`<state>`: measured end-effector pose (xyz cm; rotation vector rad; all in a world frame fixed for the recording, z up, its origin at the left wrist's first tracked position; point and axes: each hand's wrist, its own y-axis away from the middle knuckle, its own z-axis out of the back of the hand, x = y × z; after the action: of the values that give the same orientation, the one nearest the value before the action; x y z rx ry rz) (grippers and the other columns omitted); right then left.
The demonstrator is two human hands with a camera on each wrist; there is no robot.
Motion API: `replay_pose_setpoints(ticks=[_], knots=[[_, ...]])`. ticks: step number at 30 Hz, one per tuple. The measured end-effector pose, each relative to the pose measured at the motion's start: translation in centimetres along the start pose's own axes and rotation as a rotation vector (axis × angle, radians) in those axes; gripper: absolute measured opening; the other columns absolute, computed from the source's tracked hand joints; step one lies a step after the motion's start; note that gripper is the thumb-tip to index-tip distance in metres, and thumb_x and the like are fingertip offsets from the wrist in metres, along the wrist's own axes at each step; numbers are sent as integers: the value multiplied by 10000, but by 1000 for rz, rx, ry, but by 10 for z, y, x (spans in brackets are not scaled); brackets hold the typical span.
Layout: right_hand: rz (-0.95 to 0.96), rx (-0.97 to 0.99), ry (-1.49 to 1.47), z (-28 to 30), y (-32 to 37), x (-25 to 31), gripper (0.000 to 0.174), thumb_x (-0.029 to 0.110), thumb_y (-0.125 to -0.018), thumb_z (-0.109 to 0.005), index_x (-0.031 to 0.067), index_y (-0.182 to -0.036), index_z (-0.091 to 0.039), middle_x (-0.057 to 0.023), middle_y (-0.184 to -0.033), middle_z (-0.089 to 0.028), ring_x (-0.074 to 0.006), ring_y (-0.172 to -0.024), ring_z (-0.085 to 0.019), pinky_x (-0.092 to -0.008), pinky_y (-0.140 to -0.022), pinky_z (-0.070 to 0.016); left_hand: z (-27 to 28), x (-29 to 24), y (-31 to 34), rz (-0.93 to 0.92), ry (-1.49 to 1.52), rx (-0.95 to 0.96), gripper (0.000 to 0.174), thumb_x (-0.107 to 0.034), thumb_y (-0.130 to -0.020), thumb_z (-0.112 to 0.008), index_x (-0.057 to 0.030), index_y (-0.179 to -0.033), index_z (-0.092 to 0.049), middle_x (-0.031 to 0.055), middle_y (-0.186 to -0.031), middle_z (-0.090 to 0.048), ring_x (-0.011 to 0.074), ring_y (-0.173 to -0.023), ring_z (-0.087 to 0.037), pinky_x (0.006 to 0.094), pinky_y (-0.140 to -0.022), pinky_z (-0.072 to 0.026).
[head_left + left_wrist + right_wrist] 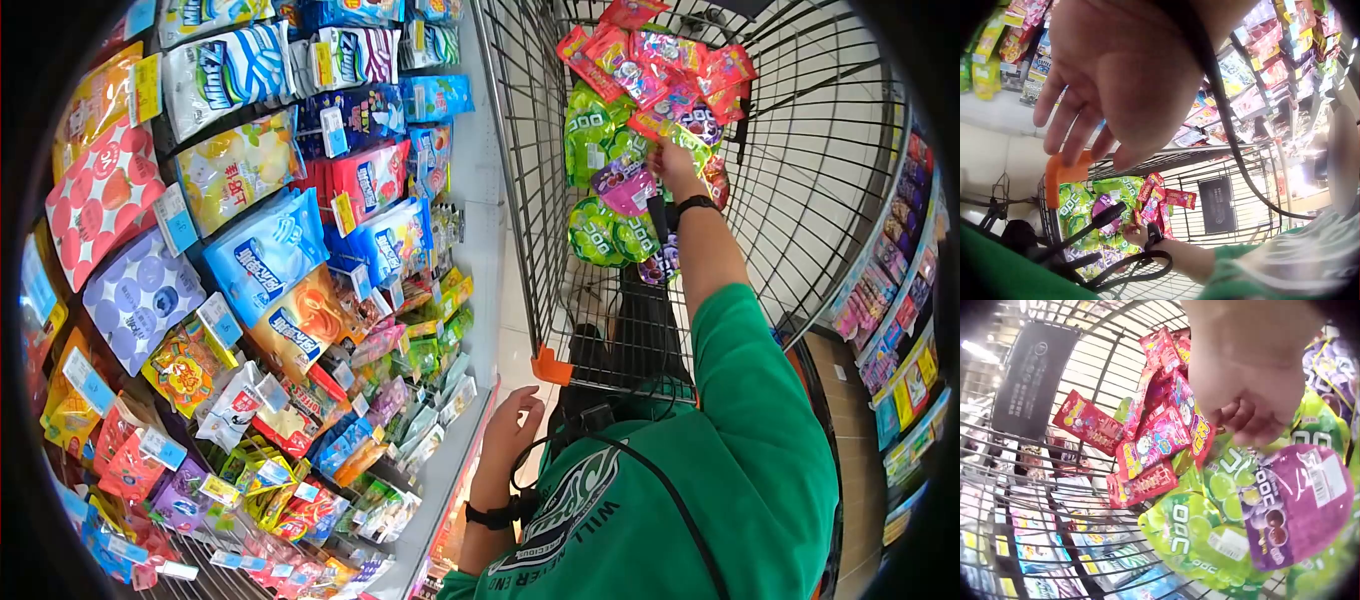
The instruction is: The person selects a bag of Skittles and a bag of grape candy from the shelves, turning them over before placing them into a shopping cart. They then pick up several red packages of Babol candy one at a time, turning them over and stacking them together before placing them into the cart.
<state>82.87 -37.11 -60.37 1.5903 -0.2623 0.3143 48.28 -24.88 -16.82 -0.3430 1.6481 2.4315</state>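
Observation:
My right hand (678,168) reaches down into a wire shopping cart (530,200), fingers curled at the edge of a purple candy bag (1304,500) with a white barcode label. In the right wrist view the fingertips are right at that bag's edge, which they pinch. Beneath it lie several green candy bags (590,225) with grape-like pictures. Small red candy packets (1154,444) are heaped beyond them. My left hand (515,420) hangs beside the cart's orange corner, holding nothing, with its fingers loosely extended in the left wrist view.
Shelves of hanging candy bags (240,170) line the left side, close to the cart. More packaged goods (890,270) stand along the right. A black sign panel (1035,381) is fixed to the cart's wire end. A black cable (690,500) runs across the green shirt.

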Motion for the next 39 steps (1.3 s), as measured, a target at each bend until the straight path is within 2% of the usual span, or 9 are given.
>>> replay_pose_setpoints(ticks=[13, 19, 23, 27, 29, 30, 31, 33, 39], knots=[[286, 464, 123, 5, 260, 23, 218, 242, -923, -531, 74, -789, -570, -28, -694, -576, -122, -631, -545, -250, -575, -413, 8, 26, 43, -396, 27, -282, 315, -179, -871, -642, -26, -1141, -589, 99, -958, -666, 231, -868, -628, 341, -765, -496], [317, 840, 515, 57, 509, -9, 167, 191, -861, -560, 39, -794, -576, -53, -701, -613, -157, -646, -617, -268, -637, -480, 12, 36, 88, -971, -210, -896, 557, -170, -758, -742, -46, -1249, -509, 141, -1320, -515, 293, -1170, -527, 412, -944, -430], [175, 1161, 461, 86, 604, -60, 177, 190, -876, -538, 35, -797, -574, -73, -719, -612, -182, -651, -622, -302, -662, -498, 3, 51, 136, -1272, -138, -1001, 539, -209, -703, -781, -76, -1186, -582, 144, -1283, -563, 349, -1147, -545, 464, -1006, -375], [300, 1254, 197, 111, 658, -96, 253, 267, -938, -520, 41, -836, -568, -74, -747, -608, -186, -654, -615, -314, -661, -503, -12, 69, 175, -1549, -125, -807, 306, -197, -767, -750, -75, -1038, -676, 103, -1093, -674, 295, -1053, -619, 428, -927, -446], [519, 1125, 140, 123, 676, -97, 307, 337, -974, -480, 41, -971, -561, -53, -777, -600, -161, -673, -601, -289, -663, -495, -30, 77, 185, -1239, 335, -370, 258, -192, -821, -721, -50, -1032, -676, 85, -987, -707, 222, -909, -672, 353, -793, -506], [762, 970, 266, 128, 686, -96, 292, 325, -971, -496, 41, -994, -563, -44, -772, -590, -140, -683, -589, -284, -662, -490, -32, 68, 212, -1287, 351, -381, 225, -184, -859, -691, -26, -1018, -676, 82, -925, -716, 181, -817, -680, 305, -717, -515], [988, 797, 387, 135, 697, -98, 281, 313, -968, -513, 41, -1017, -565, -34, -768, -581, -118, -692, -576, -279, -661, -485, -34, 69, 225, -1292, 343, -372, 225, -184, -859, -691, -26, -1018, -676, 82, -925, -716, 181, -817, -680, 305, -717, -515], [998, 806, 360, 145, 720, -105, 261, 285, -956, -545, 34, -1025, -569, -24, -760, -575, -102, -701, -561, -274, -663, -479, -39, 67, 246, -1248, 453, -108, 249, -195, -862, -691, -12, -1029, -667, 82, -939, -711, 165, -837, -672, 311, -738, -515], [1293, 761, 768, 185, 761, -105, 265, 219, -911, -625, -14, -1032, -588, -28, -814, -622, -92, -740, -551, -269, -689, -466, -67, 57, 311, -1335, 401, 58, 286, -187, -903, -627, 10, -1109, -612, 77, -1013, -685, 134, -875, -644, 308, -784, -519]])
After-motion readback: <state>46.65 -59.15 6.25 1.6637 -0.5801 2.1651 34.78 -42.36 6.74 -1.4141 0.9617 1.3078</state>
